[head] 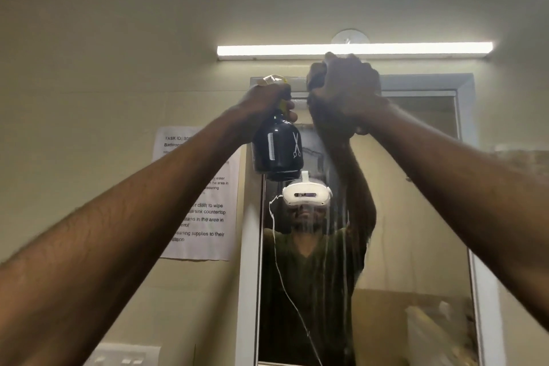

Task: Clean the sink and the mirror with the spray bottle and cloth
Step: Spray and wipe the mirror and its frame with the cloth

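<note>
Both my arms reach up to the top of the wall mirror [416,202], which has a pale frame. My left hand [263,99] grips the neck of a dark blue spray bottle [277,148] printed with a white comb and scissors; its clear trigger head pokes out above my fingers. My right hand [346,89] is pressed to the glass near the mirror's top edge, closed on a dark cloth [316,77] that only shows at the fingertips. Wet streaks run down the glass below it. The sink is out of view.
A lit tube lamp [353,49] hangs just above the mirror. A printed task sheet [202,211] is taped to the wall left of the mirror. A white switch plate [124,358] sits at the lower left. The mirror reflects a person wearing a white headset.
</note>
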